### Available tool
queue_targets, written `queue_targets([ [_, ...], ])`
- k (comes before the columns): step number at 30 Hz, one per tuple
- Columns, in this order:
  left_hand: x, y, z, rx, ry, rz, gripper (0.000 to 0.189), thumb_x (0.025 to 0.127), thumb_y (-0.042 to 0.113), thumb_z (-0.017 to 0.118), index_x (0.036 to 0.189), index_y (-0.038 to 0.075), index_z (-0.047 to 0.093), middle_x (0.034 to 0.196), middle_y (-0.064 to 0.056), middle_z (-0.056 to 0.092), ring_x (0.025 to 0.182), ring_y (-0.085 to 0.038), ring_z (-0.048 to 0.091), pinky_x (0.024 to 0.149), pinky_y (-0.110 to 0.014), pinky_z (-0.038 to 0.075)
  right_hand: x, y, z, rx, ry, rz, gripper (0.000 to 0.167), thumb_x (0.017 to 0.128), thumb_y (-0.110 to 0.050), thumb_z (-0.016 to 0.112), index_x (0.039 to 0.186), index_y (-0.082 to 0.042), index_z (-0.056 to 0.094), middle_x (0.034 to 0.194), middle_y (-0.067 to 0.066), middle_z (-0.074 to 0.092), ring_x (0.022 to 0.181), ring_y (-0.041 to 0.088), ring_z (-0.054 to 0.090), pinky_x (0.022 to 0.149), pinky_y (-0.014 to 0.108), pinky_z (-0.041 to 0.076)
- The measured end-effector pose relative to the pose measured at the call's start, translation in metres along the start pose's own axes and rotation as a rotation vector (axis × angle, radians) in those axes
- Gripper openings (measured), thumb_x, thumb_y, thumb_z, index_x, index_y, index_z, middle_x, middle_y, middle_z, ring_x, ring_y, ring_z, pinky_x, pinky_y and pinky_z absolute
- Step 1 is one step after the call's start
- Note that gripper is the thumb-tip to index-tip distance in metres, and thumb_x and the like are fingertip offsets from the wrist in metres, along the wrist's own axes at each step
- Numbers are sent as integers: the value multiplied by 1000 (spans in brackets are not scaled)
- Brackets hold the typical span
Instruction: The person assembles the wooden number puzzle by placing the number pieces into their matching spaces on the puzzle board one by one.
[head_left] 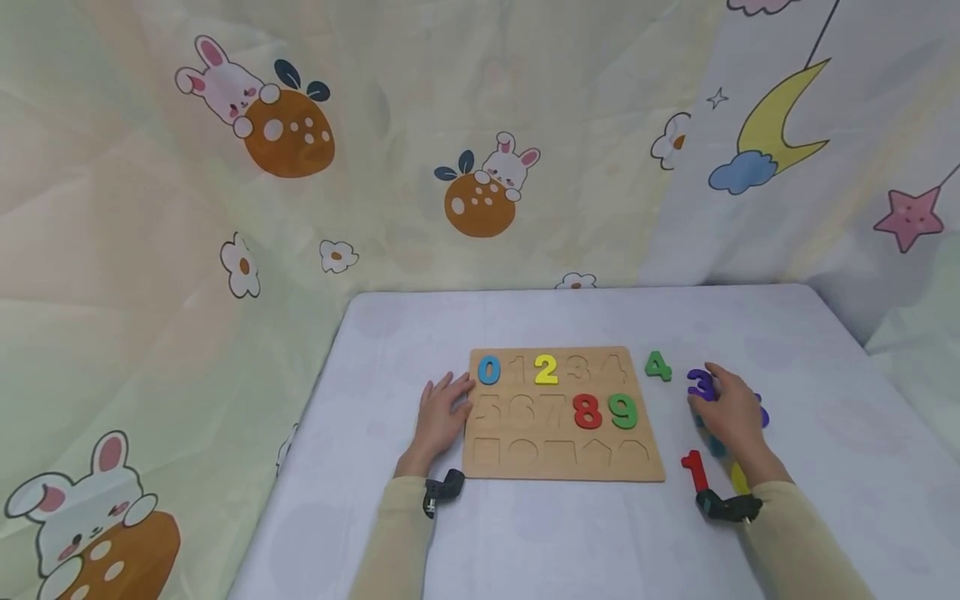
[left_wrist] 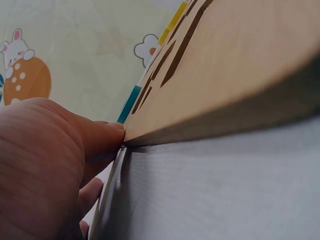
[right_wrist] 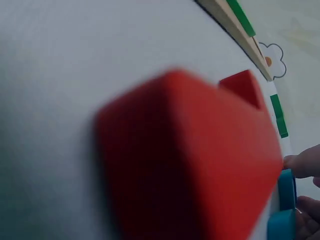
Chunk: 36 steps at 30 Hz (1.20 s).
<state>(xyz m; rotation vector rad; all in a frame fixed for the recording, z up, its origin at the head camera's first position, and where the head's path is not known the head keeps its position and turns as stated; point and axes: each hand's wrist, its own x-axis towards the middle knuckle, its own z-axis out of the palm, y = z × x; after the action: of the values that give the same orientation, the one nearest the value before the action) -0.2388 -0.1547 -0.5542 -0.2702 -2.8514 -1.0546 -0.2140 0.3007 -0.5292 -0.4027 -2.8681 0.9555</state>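
Observation:
A wooden number board lies on the table with a blue 0, a yellow 2, a red 8 and a green 9 in its recesses. My left hand rests at its left edge, fingers extended; in the left wrist view the thumb touches the board's corner. To the right of the board, my right hand has thumb and fingers around a purple 3, pinching it. That hand partly covers a teal piece and another purple piece.
A green 4 lies just off the board's upper right corner. Close to the right wrist are a red 1, large in the right wrist view, and a partly hidden yellow piece. Printed fabric hangs behind the white table.

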Motion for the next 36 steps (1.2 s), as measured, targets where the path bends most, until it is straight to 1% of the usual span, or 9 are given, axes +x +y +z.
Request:
queue_targets([
  [4,1,1,-1,0,7,-4,39,94,15,64,133,15,60,145,2,51,144,-23,31,123,-46,4,2,3,0,-10,-35,0,73,92,-18,62,152,0,25,142,39,34,128,57,33,101,71,34],
  [8,1,0,-1,-8,12,-6,39,94,14,64,132,14,61,145,1,52,144,-24,31,123,-47,4,6,5,0,-11,-61,-26,74,92,-17,61,153,-1,22,140,39,36,125,56,36,100,70,36],
  [10,1,-1,0,-6,15,-3,39,94,14,64,132,15,61,145,1,52,144,-24,31,123,-47,5,8,6,-1,-13,-74,-42,74,93,-17,61,153,0,22,139,39,37,123,56,38,99,70,37],
  [14,1,-1,0,-2,18,9,38,94,15,64,132,14,60,145,2,52,144,-24,31,123,-47,5,9,6,-3,-14,-83,-43,72,93,-18,62,152,0,24,136,39,39,118,53,41,97,69,40],
  [17,2,0,0,-5,15,15,38,94,14,63,132,14,60,145,1,52,144,-23,31,123,-48,4,8,5,-3,-10,-71,-35,72,93,-18,63,151,2,26,136,39,39,115,52,42,95,68,42],
  [23,3,0,0,0,10,16,38,94,14,63,132,14,60,145,2,52,144,-22,31,123,-47,4,6,-1,-2,18,-36,-44,72,93,-21,62,151,0,26,140,37,36,121,54,40,97,70,39],
  [31,1,0,0,-6,13,18,33,94,14,63,127,15,65,146,1,51,145,-24,31,122,-48,4,2,-16,4,58,-9,-80,69,93,-19,61,151,-2,29,142,34,38,122,52,42,95,67,43],
  [36,1,-1,1,-7,7,6,32,95,15,62,126,15,65,146,2,51,145,-24,30,123,-48,4,1,-21,13,67,-3,-116,66,92,-18,63,149,-1,33,139,33,42,118,49,46,93,64,46],
])
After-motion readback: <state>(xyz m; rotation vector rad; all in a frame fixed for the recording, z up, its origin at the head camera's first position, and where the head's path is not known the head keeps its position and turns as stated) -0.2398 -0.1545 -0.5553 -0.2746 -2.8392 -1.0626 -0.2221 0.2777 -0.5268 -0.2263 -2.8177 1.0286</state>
